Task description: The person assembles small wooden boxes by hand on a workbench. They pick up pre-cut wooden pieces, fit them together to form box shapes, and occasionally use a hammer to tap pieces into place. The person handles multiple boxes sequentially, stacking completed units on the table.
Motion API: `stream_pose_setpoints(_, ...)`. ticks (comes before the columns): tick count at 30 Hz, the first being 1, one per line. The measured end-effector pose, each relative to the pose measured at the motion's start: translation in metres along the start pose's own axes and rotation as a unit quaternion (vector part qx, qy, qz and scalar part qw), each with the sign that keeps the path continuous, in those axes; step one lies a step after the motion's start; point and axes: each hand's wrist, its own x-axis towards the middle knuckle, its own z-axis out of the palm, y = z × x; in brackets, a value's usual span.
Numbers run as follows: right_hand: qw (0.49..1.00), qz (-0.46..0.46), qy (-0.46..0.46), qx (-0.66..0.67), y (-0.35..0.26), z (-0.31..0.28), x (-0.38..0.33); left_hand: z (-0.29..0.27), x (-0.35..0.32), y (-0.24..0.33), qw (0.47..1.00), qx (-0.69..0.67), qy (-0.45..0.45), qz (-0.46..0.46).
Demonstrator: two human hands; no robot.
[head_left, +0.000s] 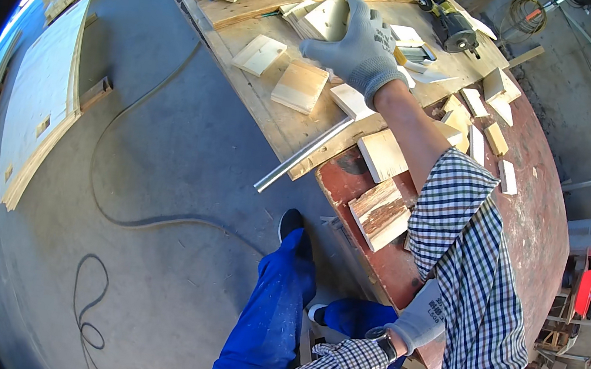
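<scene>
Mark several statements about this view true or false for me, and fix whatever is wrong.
1. The gloved right hand is at a wooden block. True.
2. The wristwatch is on the right wrist. False: it is on the left wrist.
3. A metal bar sticks out past the edge of the wooden worktop. True.
4. The power tool lies on the floor. False: it lies on the wooden worktop.
5. The trousers are blue. True.

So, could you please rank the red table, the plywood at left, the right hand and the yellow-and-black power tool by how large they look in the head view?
1. Red table, though partly covered
2. Plywood at left
3. Right hand
4. Power tool
</scene>
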Motion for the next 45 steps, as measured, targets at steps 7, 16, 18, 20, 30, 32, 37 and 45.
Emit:
stream_pose_setpoints(7,0.977,-0.063,-0.171,-0.113,-0.008,-0.020,-0.022,0.003,-0.006,0.022,0.834,-0.494,0.075,-0.236)
stream_pose_setpoints(16,0.933,-0.195,-0.232,-0.191,-0.001,-0.036,-0.035,-0.029,-0.002,0.010,0.989,0.132,0.043,0.049)
stream_pose_setpoints(18,0.948,-0.175,-0.184,-0.190,0.009,-0.048,-0.033,-0.060,0.004,0.022,0.982,0.182,-0.010,0.058)
stream_pose_setpoints(20,0.963,-0.137,-0.149,-0.180,0.022,-0.069,-0.030,-0.054,0.006,0.024,0.971,0.225,0.058,0.062)
stream_pose_setpoints(30,0.948,-0.043,-0.164,-0.270,0.046,-0.155,-0.063,-0.043,0.015,0.018,0.980,0.176,0.064,0.065)
stream_pose_setpoints(32,0.932,0.002,-0.257,-0.257,0.029,-0.155,-0.077,-0.051,0.017,0.018,0.978,0.187,0.075,0.052)
stream_pose_setpoints(37,0.921,0.021,-0.325,-0.213,0.026,-0.141,-0.115,-0.061,0.011,0.026,0.980,0.188,0.055,0.048)
stream_pose_setpoints(45,0.859,0.109,-0.404,-0.295,0.024,-0.140,-0.111,-0.053,0.007,0.019,0.964,0.236,0.094,0.078)
